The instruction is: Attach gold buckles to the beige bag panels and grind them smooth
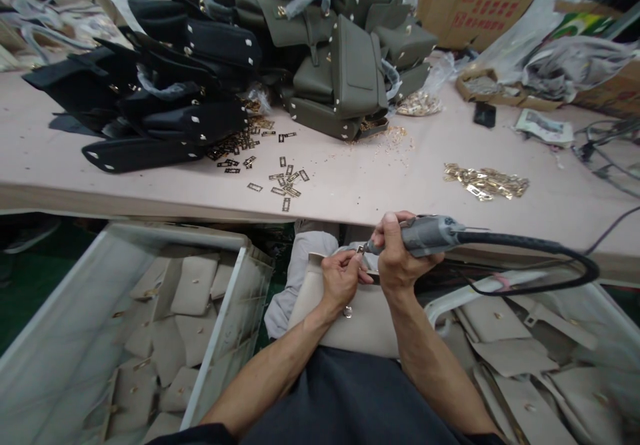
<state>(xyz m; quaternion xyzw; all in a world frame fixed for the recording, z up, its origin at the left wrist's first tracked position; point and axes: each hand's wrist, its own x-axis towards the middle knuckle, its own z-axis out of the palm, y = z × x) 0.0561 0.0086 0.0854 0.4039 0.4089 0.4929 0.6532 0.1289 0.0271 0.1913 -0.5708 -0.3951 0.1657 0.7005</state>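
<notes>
A beige bag (360, 322) rests on my lap just below the table edge. My left hand (341, 278) pinches its upper rim. In my right hand (395, 258) I grip a grey powered screwdriver (430, 234), held level with its tip pointing left at the bag's rim between my two hands. Its thick black cable (540, 265) loops out to the right and back under the table edge.
Pink table (350, 185) carries stacked black bags (165, 92), olive bags (345, 65), scattered small metal plates (285, 182) and a pile of gold fittings (485, 182). A translucent crate (150, 325) of beige pieces stands at my left, another crate (540, 358) at my right.
</notes>
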